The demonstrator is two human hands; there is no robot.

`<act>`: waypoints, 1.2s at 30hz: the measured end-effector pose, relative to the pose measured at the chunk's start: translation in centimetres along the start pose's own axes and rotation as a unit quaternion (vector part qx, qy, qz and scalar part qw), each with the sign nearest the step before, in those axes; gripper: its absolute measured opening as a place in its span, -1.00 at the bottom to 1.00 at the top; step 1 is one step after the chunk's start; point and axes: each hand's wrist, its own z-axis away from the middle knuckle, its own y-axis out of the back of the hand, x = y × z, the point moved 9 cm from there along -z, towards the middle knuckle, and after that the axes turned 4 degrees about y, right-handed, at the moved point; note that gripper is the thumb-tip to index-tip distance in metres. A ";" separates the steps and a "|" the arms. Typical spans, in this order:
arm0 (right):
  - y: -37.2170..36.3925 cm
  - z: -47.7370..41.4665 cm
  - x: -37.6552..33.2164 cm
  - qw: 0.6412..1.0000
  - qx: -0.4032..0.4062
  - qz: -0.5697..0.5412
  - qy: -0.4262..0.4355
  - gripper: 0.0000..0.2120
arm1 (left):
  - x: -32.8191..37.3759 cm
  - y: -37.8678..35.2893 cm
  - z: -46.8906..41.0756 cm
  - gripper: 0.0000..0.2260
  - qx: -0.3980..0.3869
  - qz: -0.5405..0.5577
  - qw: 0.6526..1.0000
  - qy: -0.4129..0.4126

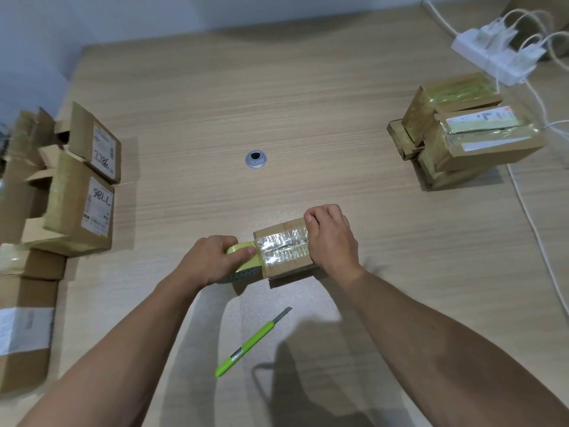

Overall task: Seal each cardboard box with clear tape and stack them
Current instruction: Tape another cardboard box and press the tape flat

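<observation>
The small box (284, 248) lies near the table's (215, 103) front edge, long axis running left to right. The right hand (331, 238) grips its right end. The left hand (215, 260) grasps the tape roll (243, 263) at the left end, with a tape strip spanning the top seam. The knife (251, 343) lies nearer the left hand.

Your left hand (215, 260) grips the tape roll (243, 261) against the box (284, 249); your right hand (331, 238) clamps its far end. A green knife (251, 343) lies near you, with sealed boxes (458, 131) stacked to the right.
</observation>
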 end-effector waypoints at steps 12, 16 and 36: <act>-0.8 0.2 0.3 0.997 -0.076 -0.026 0.001 -0.64 | -0.9 -1.0 1.5 -0.66 0.031 0.199 0.979 0.035; -0.1 0.6 0.6 0.995 -0.066 -0.073 -0.014 -0.73 | -1.3 0.1 3.0 -0.73 0.060 0.343 0.937 0.016; 2.7 2.1 3.7 0.992 0.034 -0.094 -0.083 -0.64 | 9.2 0.5 4.0 -0.65 -0.004 0.345 0.927 -0.144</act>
